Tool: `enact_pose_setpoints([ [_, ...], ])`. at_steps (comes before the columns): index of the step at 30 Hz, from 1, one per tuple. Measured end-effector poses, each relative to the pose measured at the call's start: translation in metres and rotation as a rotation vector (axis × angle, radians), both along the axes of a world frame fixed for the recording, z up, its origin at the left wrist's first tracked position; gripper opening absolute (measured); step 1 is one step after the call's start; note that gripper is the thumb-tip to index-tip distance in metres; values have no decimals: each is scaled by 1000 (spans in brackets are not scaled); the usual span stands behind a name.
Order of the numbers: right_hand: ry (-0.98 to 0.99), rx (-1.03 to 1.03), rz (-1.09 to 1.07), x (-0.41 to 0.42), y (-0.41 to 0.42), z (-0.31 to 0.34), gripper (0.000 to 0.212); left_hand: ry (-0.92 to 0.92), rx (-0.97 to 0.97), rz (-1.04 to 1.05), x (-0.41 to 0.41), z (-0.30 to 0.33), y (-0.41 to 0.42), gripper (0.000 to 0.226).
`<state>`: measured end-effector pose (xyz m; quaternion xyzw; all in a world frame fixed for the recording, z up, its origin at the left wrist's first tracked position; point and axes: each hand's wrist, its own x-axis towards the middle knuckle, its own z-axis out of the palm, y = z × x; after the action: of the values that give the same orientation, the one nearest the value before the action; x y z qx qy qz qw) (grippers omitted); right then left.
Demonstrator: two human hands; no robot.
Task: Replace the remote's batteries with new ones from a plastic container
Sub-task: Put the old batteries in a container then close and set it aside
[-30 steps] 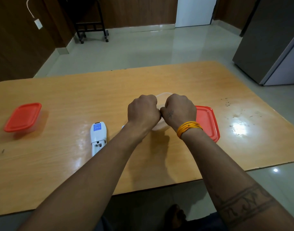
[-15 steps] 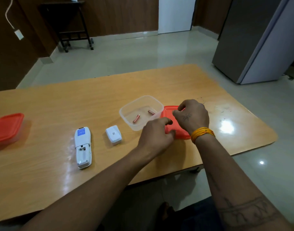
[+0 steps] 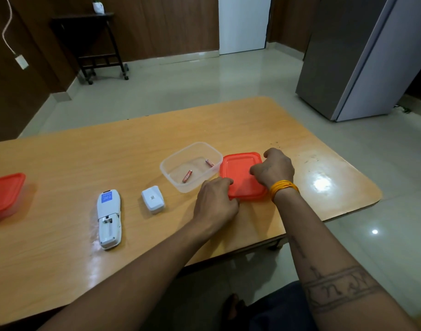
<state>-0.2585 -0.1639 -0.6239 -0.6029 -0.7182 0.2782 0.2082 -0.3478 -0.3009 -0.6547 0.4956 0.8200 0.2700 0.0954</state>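
Hands (image 3: 216,201) (image 3: 273,169) seemingly grip red lid (image 3: 240,175) beside clear container (image 3: 192,167) (remote (image 3: 109,211) well left).

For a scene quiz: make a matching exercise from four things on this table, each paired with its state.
Things:
1. remote
2. clear container
3. red lid
4. battery cover

States:
A. lies flat under both hands
B. open, two batteries inside
C. lies loose between remote and container
D. back up, battery bay empty

Pairs: 1-D, 2-B, 3-A, 4-C
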Motion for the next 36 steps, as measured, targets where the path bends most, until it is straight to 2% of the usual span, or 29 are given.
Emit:
enact_pose_setpoints([
  [5, 193, -88, -74, 2, -2, 7, 33, -31, 9, 0, -2, 2, 0, 50],
  [8, 315, -33, -114, -3, -6, 14, 36, -76, 20, -25, -3, 10, 0, 52],
  [12, 429, 243, -63, -13, -23, 22, 25, -223, 101, -7, -13, 35, -1, 50],
  [16, 414, 545, 63, -25, -37, 20, 17, -347, 347, 160, -43, 56, -3, 29],
  [18, 376, 676, 141, -32, -41, 19, 16, -479, 449, 257, -58, 64, -7, 15],
  [19, 365, 734, 188, -35, -43, 19, 16, -595, 495, 311, -65, 69, -10, 15],
  [21, 365, 821, 306, -42, -49, 19, 16, -834, 537, 431, -77, 76, -14, 35],
  [24, 414, 881, 472, -51, -60, 18, 20, -937, 533, 522, -97, 77, -19, 39],
  [27, 416, 878, 538, -61, -65, 16, 22, -993, 558, 563, -112, 74, -20, 22],
  [31, 405, 730, 508, -68, -67, 12, 34, -1053, 622, 595, -124, 66, -21, 10],
  [34, 456, 623, 348, -68, -66, 12, 41, -987, 650, 601, -131, 60, -19, 5],
  [36, 567, 414, 146, -67, -64, 12, 25, -970, 651, 574, -133, 55, -17, 4],
])
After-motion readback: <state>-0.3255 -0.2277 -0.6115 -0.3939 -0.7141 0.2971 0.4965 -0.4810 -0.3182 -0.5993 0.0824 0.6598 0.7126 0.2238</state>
